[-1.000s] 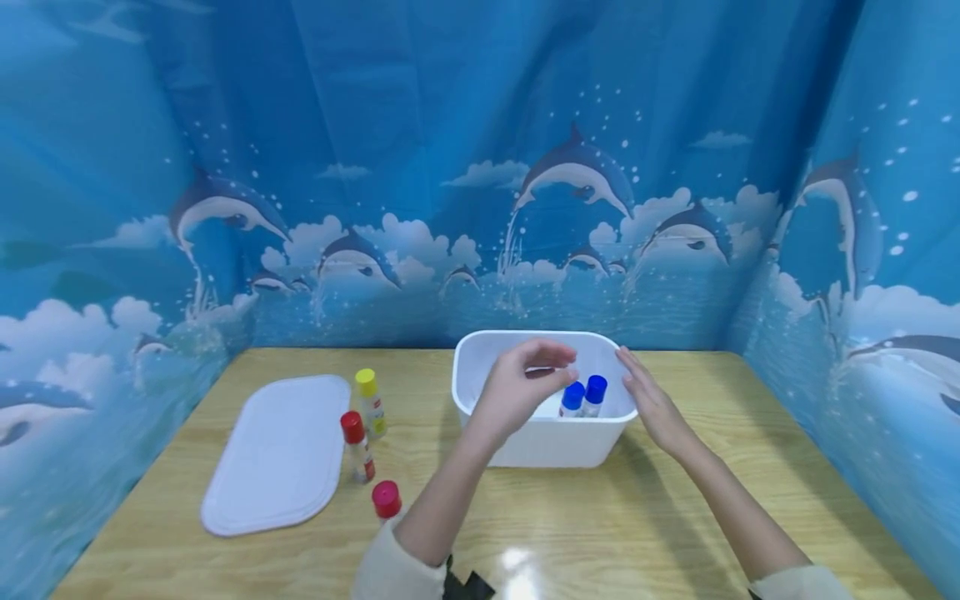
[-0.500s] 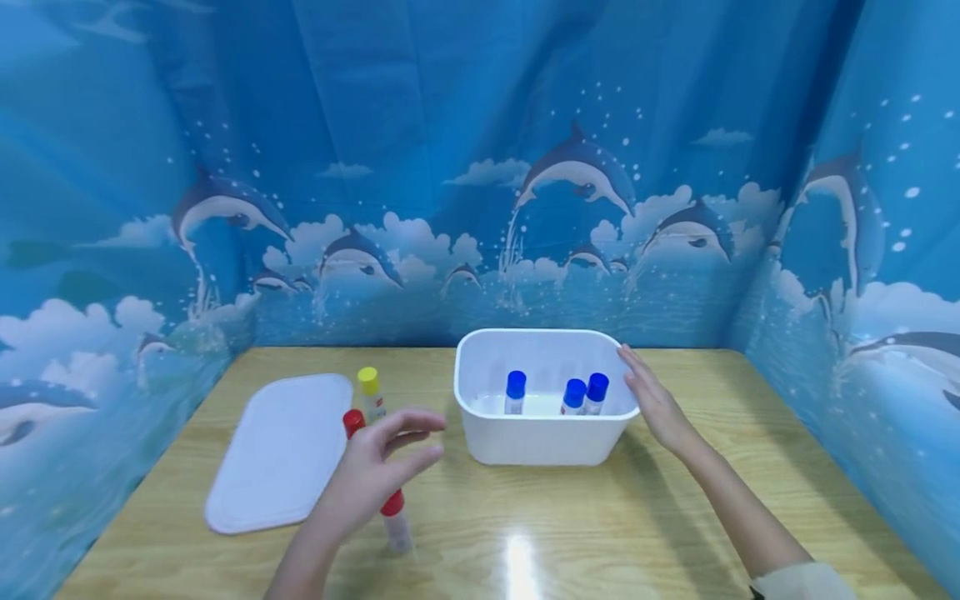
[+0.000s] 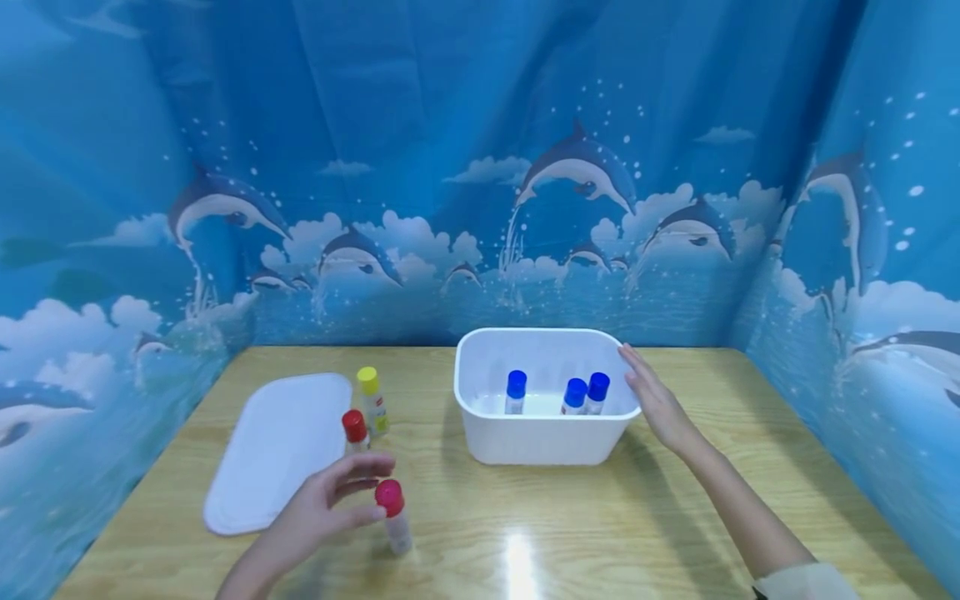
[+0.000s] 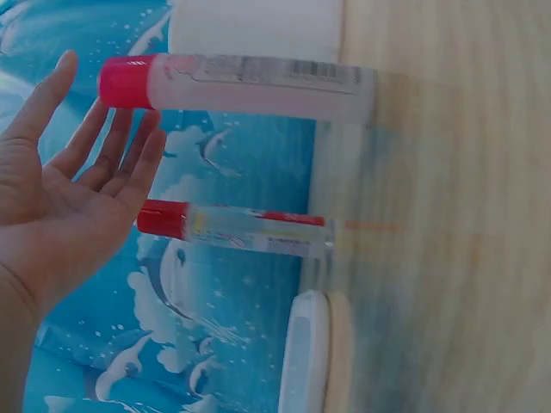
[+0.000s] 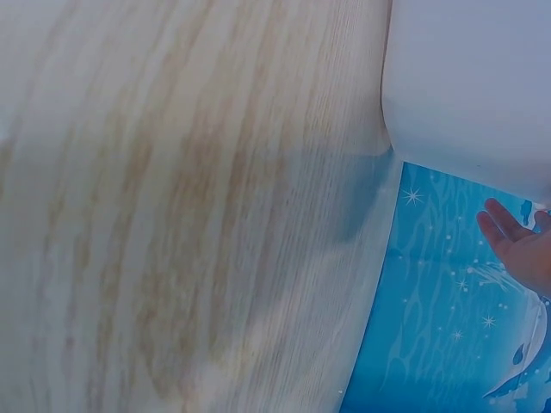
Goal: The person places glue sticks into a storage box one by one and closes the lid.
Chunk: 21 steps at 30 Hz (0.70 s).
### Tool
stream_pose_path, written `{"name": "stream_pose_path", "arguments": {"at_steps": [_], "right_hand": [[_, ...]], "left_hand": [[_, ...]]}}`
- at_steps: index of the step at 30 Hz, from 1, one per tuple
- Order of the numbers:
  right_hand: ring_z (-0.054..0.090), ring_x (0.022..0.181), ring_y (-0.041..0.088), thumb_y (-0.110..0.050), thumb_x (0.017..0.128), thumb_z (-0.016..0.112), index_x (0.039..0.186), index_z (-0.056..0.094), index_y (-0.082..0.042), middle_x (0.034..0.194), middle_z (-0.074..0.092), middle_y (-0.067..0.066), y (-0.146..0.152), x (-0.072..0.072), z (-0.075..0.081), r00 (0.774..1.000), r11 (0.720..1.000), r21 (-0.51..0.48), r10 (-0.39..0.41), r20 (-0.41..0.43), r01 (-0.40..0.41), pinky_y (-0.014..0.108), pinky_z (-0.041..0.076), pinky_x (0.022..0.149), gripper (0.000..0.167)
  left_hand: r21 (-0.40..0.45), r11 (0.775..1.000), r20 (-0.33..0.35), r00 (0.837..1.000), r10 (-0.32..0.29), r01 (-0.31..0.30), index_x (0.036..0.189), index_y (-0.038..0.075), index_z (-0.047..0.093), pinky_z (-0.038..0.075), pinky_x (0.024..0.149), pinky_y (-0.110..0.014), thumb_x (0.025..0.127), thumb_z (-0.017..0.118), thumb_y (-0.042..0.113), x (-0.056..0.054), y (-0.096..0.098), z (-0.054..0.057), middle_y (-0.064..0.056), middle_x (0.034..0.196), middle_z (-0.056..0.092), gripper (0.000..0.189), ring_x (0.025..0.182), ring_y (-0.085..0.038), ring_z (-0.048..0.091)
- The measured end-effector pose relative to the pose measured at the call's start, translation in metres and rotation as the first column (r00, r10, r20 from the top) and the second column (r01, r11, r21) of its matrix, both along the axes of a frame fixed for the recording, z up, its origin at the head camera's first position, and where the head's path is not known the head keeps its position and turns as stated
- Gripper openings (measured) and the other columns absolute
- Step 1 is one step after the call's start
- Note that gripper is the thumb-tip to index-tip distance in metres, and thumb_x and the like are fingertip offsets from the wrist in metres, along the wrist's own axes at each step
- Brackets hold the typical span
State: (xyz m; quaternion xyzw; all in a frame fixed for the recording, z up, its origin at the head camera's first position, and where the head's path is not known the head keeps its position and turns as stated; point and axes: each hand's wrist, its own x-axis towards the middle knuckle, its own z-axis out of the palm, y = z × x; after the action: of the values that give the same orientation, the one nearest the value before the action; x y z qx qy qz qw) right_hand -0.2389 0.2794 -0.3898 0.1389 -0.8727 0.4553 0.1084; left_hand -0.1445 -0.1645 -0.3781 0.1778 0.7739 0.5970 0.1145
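My left hand (image 3: 318,504) is at the cap of the nearest red-capped glue bottle (image 3: 398,532), thumb and fingers spread on either side. The left wrist view shows this clear, labelled bottle (image 4: 258,86) upright on the table, with a gap between thumb and cap. Behind the fingers stands a second red-capped glue bottle (image 3: 355,427), its lower part hidden; farther back is a yellow-capped one (image 3: 374,404). My right hand (image 3: 658,408) rests straight fingers against the right rim of a white bin (image 3: 536,442). Inside the bin stand 3 blue-capped glue bottles (image 3: 516,387).
A flat white lid (image 3: 277,454) lies on the left of the wooden table (image 3: 600,533), beside the bottles. Blue dolphin-printed curtains (image 3: 450,125) hang behind the table and along both sides.
My left hand has come out from over the bin and moved left and nearer, to the front red-capped bottle. A third blue-capped bottle now shows in the bin. My right hand stays put.
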Motion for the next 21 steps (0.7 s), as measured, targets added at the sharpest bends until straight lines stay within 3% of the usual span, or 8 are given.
{"name": "stream_pose_path", "arguments": {"at_steps": [6,9,13,21], "right_hand": [[0.008,0.134,0.040,-0.021,0.101,0.032,0.142,0.026,0.003,0.149,0.013,0.021,0.000,0.001,0.001,1.000,1.000,-0.004,0.002,0.014,-0.002,0.061,0.007,0.102,0.047],[0.008,0.134,0.041,-0.017,0.101,0.033,0.141,0.026,0.004,0.148,0.013,0.022,0.000,0.001,0.002,1.000,1.000,-0.008,0.006,0.009,-0.005,0.061,0.008,0.102,0.046],[0.009,0.133,0.042,-0.014,0.100,0.034,0.140,0.026,0.005,0.147,0.014,0.023,-0.001,0.001,0.003,1.000,1.000,-0.010,0.009,0.003,-0.009,0.060,0.008,0.103,0.045],[0.009,0.133,0.041,-0.017,0.101,0.033,0.141,0.026,0.005,0.148,0.014,0.023,-0.002,0.003,0.004,1.000,1.000,0.003,0.003,0.009,-0.003,0.059,0.008,0.103,0.046]], "left_hand": [[0.023,0.997,-0.001,0.997,-0.074,0.074,0.128,-0.008,0.043,0.042,0.092,-0.038,0.085,0.066,0.011,-0.001,-0.006,-0.014,-0.024,0.122,0.050,0.052,0.106,-0.017,0.054],[0.030,0.997,0.009,0.998,-0.069,0.069,0.127,-0.010,0.043,0.043,0.091,-0.040,0.085,0.065,0.012,-0.002,-0.005,-0.017,-0.024,0.121,0.050,0.051,0.104,-0.015,0.055],[0.019,0.999,0.023,0.999,-0.039,0.039,0.125,-0.007,0.047,0.043,0.091,-0.040,0.085,0.066,0.013,-0.003,-0.003,-0.018,-0.021,0.119,0.052,0.048,0.106,-0.023,0.055],[0.053,0.999,0.049,0.999,-0.001,-0.001,0.119,-0.008,0.052,0.047,0.083,-0.025,0.082,0.069,0.014,-0.006,0.003,-0.015,-0.017,0.112,0.057,0.045,0.101,-0.025,0.056]]}}
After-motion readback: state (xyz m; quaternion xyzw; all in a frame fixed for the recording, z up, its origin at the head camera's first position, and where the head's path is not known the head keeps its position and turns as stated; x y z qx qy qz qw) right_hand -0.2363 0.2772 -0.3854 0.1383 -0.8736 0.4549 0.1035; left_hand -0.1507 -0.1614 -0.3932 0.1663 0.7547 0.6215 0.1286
